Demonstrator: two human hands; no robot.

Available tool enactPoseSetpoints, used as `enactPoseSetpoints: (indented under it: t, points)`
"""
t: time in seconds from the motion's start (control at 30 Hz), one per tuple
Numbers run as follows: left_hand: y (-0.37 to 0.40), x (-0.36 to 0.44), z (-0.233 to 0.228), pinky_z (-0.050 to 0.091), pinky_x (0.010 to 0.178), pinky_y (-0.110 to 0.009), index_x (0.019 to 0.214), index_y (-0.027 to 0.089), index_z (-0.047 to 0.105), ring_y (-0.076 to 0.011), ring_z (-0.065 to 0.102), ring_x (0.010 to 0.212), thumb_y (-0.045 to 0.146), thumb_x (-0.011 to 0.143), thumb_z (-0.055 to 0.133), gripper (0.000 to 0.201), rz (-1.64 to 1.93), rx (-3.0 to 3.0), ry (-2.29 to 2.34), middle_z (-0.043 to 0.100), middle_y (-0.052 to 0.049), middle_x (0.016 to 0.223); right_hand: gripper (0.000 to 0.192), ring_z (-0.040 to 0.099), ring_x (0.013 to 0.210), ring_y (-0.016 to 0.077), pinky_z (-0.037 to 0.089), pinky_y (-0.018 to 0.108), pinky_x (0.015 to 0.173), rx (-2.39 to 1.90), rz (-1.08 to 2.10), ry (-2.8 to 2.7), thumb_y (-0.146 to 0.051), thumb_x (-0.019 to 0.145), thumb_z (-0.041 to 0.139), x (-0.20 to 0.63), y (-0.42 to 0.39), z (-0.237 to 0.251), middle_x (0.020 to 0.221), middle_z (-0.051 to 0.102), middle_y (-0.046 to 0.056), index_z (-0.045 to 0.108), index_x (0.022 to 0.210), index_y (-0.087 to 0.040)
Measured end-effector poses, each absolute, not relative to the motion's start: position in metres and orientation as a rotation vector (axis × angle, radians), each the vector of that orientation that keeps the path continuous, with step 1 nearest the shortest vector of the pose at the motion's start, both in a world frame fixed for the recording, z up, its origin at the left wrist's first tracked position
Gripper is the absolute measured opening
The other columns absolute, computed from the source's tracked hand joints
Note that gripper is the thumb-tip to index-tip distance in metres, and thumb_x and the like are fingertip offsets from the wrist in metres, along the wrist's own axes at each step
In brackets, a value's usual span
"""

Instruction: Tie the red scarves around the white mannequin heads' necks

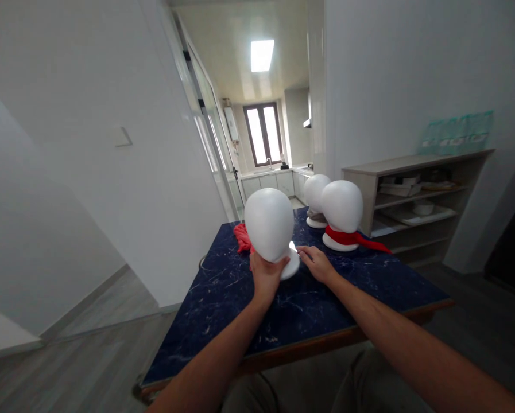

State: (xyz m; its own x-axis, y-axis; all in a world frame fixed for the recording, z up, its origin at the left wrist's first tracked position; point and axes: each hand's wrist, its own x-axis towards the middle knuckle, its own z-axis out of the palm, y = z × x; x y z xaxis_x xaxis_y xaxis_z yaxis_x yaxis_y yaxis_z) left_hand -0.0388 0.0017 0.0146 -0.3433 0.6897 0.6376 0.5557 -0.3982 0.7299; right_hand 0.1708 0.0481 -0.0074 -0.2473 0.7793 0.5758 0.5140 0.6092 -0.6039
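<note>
A smooth white mannequin head (269,223) on a round base stands tilted at the middle of the table. My left hand (266,278) is wrapped round its neck, with the thumb across the front near the base. My right hand (317,263) is at the right of that base, its fingers drawn together; a small bright white patch shows at the fingertips, and whether they grip it is unclear. Behind the head on the left lies a crumpled coral-red cloth (241,237), partly hidden by it.
The dark blue marbled table (223,298) has a wooden edge. At its back right stand a mannequin head with a red scarf (343,236) round its neck and another with a greyish band (316,215). Further right, a shelf unit (412,166) carries bottles (457,135).
</note>
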Motion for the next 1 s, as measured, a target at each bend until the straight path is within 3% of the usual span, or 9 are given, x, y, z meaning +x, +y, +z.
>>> enactPoseSetpoints:
  t: [0.17,0.4,0.83,1.0]
  points:
    - [-0.019,-0.017,0.005,0.046,0.110,-0.053,0.129,0.022,0.062,-0.0386,0.060,0.126,0.036,0.061,0.097,0.078,1.823,1.750,1.699,0.065,-0.014,0.126,0.045,0.073,0.101,0.0246,0.051,0.033,0.090,-0.895,0.549,-1.863,-0.049,0.107,0.045,0.172,0.044,-0.005,0.112,0.081,0.007,0.081,0.111,-0.023]
    - [-0.025,-0.023,-0.010,0.048,0.115,-0.048,0.145,0.022,0.053,-0.0319,0.064,0.132,0.032,0.077,0.086,0.077,1.664,1.791,1.320,0.066,-0.014,0.143,0.042,0.068,0.075,0.0191,0.041,0.027,0.069,-1.058,0.427,-1.885,-0.042,0.103,0.048,0.170,0.045,-0.005,0.084,0.079,0.005,0.079,0.084,-0.022]
    - [-0.021,-0.027,-0.020,0.050,0.114,-0.050,0.149,0.025,0.047,-0.0324,0.064,0.133,0.039,0.077,0.089,0.084,1.415,1.923,1.652,0.064,-0.016,0.144,0.047,0.065,0.088,0.0194,0.040,0.027,0.078,-1.285,0.320,-2.033,-0.036,0.108,0.040,0.173,0.050,-0.002,0.092,0.080,0.005,0.078,0.084,-0.021]
    - [-0.027,-0.035,-0.022,0.048,0.113,-0.052,0.142,0.023,0.056,-0.0359,0.063,0.132,0.040,0.064,0.097,0.090,1.338,1.920,1.647,0.066,-0.016,0.140,0.050,0.065,0.088,0.0200,0.041,0.028,0.080,-1.330,0.321,-2.000,-0.037,0.110,0.037,0.174,0.052,-0.006,0.091,0.080,0.005,0.076,0.083,-0.022]
